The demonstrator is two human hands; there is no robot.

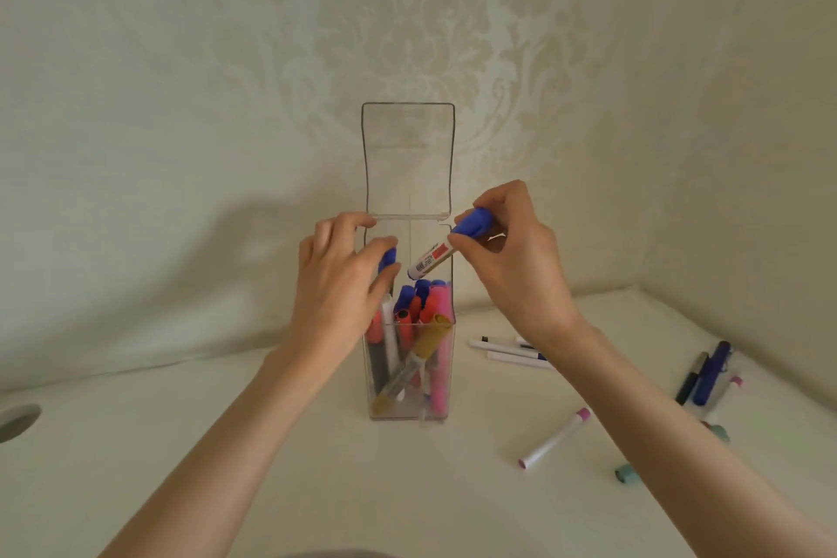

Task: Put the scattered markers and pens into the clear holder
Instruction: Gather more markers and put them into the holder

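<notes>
A tall clear holder (446, 394) stands mid-table with its lid flipped up behind it. Inside are several markers: red, pink, blue-capped, and one yellow (416, 365) leaning diagonally. My right hand (512, 258) pinches a white marker with a blue cap (441, 251), tilted down over the holder's open top. My left hand (342, 281) grips the holder's left upper edge, its fingers also around a blue-capped marker (387, 259). Loose on the table at the right lie a pink-capped white marker (555, 438), thin white pens (502, 349), dark blue pens (706, 376) and a teal-capped one (627, 472).
The white table (226, 444) meets a patterned wall just behind the holder and on the right. A round cable hole (18, 421) sits at the table's left edge. My right forearm crosses over some of the scattered pens.
</notes>
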